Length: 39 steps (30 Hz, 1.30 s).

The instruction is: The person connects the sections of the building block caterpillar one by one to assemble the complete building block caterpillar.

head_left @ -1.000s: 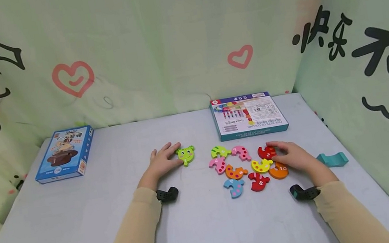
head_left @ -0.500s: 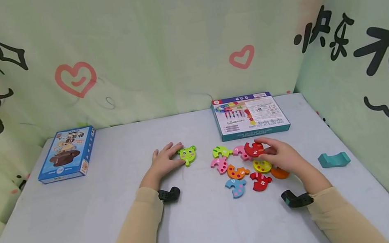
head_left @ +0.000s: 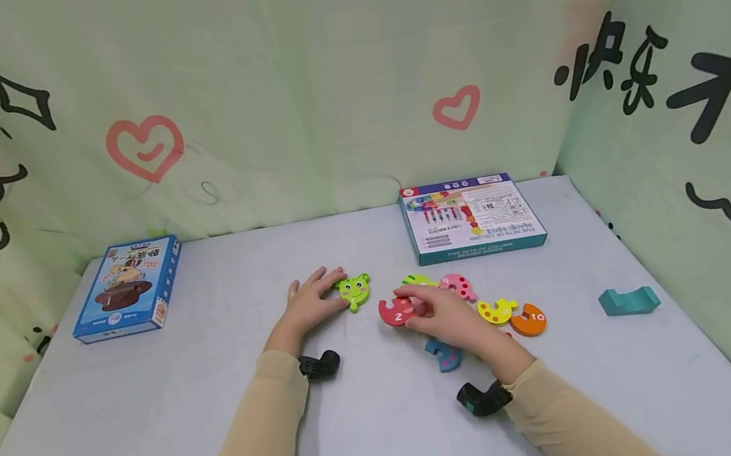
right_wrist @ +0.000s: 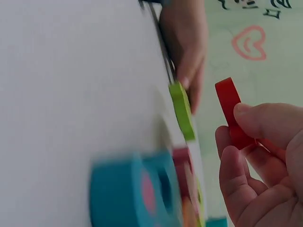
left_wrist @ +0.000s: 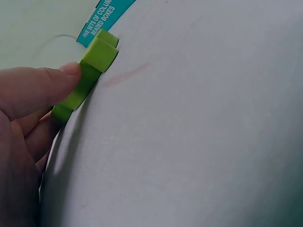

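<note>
My left hand point(head_left: 309, 306) pinches the edge of a green animal-head puzzle piece point(head_left: 355, 290) lying on the table. In the left wrist view the thumb presses the side of that green piece point(left_wrist: 90, 78), with fingers behind it. My right hand point(head_left: 452, 321) holds a red numbered puzzle piece point(head_left: 394, 313) marked 2, just right of the green head. Thumb and fingers grip this red piece point(right_wrist: 232, 111) in the right wrist view, raised off the table. Pink point(head_left: 458, 287), yellow point(head_left: 495, 312), orange point(head_left: 529, 320) and blue point(head_left: 447, 357) pieces lie around; others are partly hidden under the right hand.
A blue box point(head_left: 128, 288) lies at the back left of the table point(head_left: 121, 434). At the back right is a teal-edged box point(head_left: 474, 219). A teal curved block point(head_left: 630, 301) sits near the right edge. Printed curtains point(head_left: 290, 90) stand behind.
My right hand has lifted the red piece from the right side of the cluster and carried it left, close to the green head. The left hand has stayed at the green head.
</note>
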Each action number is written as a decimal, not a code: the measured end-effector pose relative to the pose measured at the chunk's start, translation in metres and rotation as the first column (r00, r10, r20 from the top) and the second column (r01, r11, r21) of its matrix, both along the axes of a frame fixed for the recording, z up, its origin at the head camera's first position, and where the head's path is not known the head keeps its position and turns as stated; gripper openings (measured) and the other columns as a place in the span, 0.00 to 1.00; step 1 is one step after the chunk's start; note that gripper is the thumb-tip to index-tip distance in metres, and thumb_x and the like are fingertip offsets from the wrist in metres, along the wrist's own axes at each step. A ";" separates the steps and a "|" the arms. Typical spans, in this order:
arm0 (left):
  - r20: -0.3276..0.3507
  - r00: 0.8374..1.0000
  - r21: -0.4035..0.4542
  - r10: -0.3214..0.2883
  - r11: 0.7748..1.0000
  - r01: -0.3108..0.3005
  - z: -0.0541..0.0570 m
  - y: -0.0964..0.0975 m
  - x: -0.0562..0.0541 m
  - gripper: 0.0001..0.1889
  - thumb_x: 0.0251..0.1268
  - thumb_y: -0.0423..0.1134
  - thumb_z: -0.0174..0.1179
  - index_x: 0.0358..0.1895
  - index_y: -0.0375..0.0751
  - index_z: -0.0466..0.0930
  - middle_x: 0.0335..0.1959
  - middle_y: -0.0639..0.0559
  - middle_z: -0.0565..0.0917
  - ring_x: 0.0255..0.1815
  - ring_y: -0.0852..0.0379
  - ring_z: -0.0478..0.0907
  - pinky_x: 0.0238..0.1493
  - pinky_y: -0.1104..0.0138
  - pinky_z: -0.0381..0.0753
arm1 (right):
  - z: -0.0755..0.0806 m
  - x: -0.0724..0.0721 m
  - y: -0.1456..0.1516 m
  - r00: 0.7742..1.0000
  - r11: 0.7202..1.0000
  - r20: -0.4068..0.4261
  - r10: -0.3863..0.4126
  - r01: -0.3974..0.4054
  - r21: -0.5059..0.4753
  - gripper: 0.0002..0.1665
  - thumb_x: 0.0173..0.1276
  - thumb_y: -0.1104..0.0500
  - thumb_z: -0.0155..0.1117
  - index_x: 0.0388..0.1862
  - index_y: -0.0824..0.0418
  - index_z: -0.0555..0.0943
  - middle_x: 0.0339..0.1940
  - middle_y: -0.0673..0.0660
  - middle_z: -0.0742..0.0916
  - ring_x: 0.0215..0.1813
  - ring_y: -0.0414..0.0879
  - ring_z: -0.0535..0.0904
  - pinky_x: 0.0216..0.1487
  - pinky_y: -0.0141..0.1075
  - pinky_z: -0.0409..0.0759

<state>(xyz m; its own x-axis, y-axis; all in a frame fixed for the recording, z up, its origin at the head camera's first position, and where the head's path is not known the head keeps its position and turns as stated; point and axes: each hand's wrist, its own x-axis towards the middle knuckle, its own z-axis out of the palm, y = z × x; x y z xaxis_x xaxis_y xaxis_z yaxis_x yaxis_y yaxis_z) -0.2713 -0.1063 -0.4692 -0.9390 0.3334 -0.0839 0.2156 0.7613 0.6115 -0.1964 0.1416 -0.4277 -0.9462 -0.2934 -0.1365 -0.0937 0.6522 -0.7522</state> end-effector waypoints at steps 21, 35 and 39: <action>0.001 1.000 -0.021 -0.007 1.000 0.007 -0.001 0.000 0.000 0.26 0.59 0.47 0.52 0.63 0.53 0.67 0.68 0.58 0.63 0.73 0.53 0.49 0.69 0.45 0.32 | -0.028 -0.018 -0.064 0.997 0.997 0.024 -0.079 0.079 0.014 0.28 0.59 0.56 0.64 0.60 0.49 0.72 0.37 0.52 0.80 0.33 0.44 0.74 0.31 0.31 0.74; -0.003 1.000 -0.040 -0.014 0.999 0.014 0.002 -0.001 -0.001 0.28 0.61 0.55 0.49 0.64 0.52 0.66 0.68 0.57 0.63 0.73 0.52 0.49 0.68 0.44 0.33 | -0.030 -0.016 -0.068 0.993 0.996 -0.076 -0.088 0.090 0.020 0.27 0.58 0.56 0.65 0.58 0.53 0.73 0.57 0.55 0.75 0.38 0.43 0.72 0.40 0.31 0.77; -0.004 1.000 -0.037 -0.014 0.999 0.014 0.001 -0.001 -0.001 0.29 0.60 0.55 0.50 0.64 0.52 0.66 0.68 0.58 0.63 0.73 0.53 0.48 0.69 0.44 0.32 | -0.033 -0.016 -0.069 0.991 0.995 -0.099 -0.093 0.097 0.033 0.27 0.58 0.57 0.65 0.58 0.53 0.74 0.55 0.54 0.76 0.37 0.43 0.72 0.39 0.32 0.76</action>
